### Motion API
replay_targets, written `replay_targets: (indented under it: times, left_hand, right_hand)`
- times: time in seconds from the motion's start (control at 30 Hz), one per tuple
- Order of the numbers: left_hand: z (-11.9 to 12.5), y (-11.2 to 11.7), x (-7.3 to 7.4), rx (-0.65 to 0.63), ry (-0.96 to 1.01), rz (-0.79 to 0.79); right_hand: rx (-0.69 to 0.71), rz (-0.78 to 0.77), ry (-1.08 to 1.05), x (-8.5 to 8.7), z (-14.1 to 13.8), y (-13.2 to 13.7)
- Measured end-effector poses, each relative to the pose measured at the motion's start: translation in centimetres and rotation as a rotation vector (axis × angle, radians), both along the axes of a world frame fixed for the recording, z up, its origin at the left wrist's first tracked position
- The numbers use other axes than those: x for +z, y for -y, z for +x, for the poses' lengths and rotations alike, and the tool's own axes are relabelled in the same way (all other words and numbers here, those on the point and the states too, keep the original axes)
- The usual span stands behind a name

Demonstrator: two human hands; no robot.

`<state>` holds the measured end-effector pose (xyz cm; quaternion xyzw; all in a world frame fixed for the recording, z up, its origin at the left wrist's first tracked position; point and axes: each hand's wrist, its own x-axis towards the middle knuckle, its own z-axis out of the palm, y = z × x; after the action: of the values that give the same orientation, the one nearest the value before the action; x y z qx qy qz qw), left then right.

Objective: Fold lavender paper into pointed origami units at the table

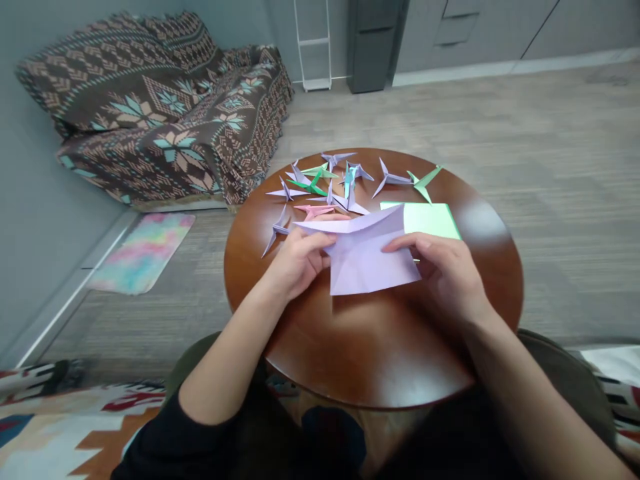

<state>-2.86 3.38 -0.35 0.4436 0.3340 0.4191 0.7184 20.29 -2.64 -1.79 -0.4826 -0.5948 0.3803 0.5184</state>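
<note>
A lavender sheet of paper [367, 257], partly folded with its top edge turned up, is held over the round wooden table [380, 353]. My left hand [297, 261] pinches its left side, thumb on top. My right hand [445, 270] grips its right edge with the fingers curled over the paper. Just behind the sheet lies a flat green paper stack [433, 219].
Several folded paper shapes [333, 183] in purple, green, pink and teal are scattered at the table's far side. A sofa with a patterned brown throw [160, 107] stands at the back left. A pastel mat [143, 252] lies on the floor to the left.
</note>
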Motion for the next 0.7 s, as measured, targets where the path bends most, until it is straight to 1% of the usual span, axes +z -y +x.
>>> replay_targets:
  times: [0.1, 0.17, 0.27, 0.33, 0.37, 0.43, 0.53, 0.63, 0.7]
  left_hand:
    - [-0.1, 0.0, -0.1, 0.006, -0.012, -0.006]
    - [-0.4, 0.0, -0.1, -0.058, -0.040, -0.014]
    - [-1.3, -0.2, 0.1, -0.253, -0.081, -0.025]
    - [-1.9, -0.4, 0.4, -0.412, -0.058, -0.050]
    - [-2.1, -0.4, 0.5, -0.437, -0.025, -0.047]
    - [-2.2, -0.4, 0.6, -0.439, 0.000, -0.019]
    - [-1.8, -0.1, 0.6, -0.451, -0.023, 0.038]
    - [-1.3, 0.2, 0.6, -0.481, -0.071, 0.019]
    - [-1.0, 0.3, 0.6, -0.465, -0.092, -0.019]
  right_hand:
    - [-0.042, -0.051, 0.055, 0.2, -0.4, 0.1]
    - [-0.046, -0.093, 0.062, 0.3, -0.7, 0.1]
    - [-0.030, -0.116, 0.076, 0.4, -0.9, 0.0]
    - [0.011, -0.116, 0.120, 0.4, -0.9, 0.0]
    - [0.034, -0.112, 0.149, 0.4, -1.0, 0.0]
    - [0.062, -0.094, 0.204, 0.4, -1.0, 0.0]
    - [0.041, -0.077, 0.239, 0.4, -1.0, 0.0]
    - [-0.001, -0.057, 0.291, 0.2, -1.1, 0.0]
    - [-0.032, 0.013, 0.337, 0.0, -1.1, -0.1]
